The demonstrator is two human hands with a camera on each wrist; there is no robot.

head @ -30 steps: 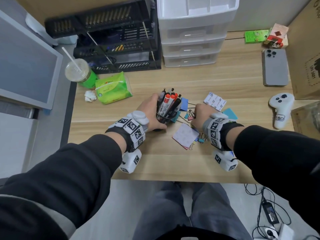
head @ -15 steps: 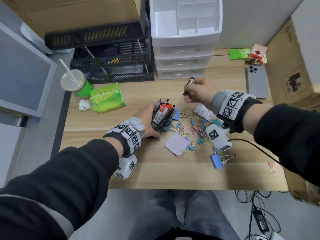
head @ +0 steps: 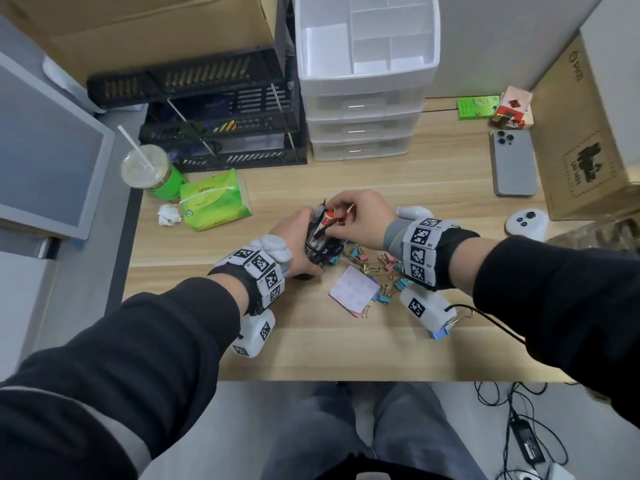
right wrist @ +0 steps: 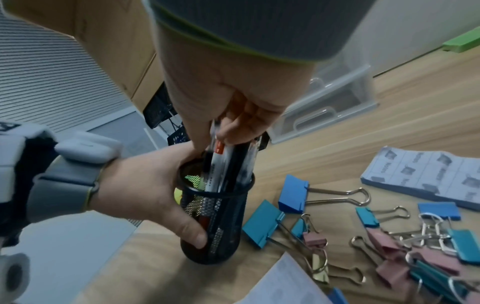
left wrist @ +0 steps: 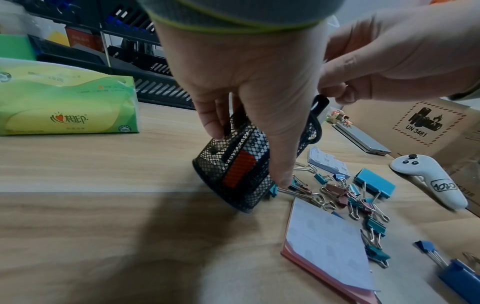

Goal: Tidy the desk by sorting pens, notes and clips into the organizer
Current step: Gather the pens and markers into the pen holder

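Back from near the white drawer organizer (head: 367, 60), the right hand (head: 360, 216) now pinches pens (right wrist: 221, 164) in the black mesh cup (left wrist: 249, 164), gripped tilted on the counter (head: 433, 174) by the left hand (head: 294, 237); clips (right wrist: 389, 246) and notes (left wrist: 327, 253) wait unsorted.

My right hand (head: 360, 216) has come back from above the clips to the mesh pen cup (head: 320, 249), fingers now among the pens (right wrist: 221, 162), apparently lowering one in.
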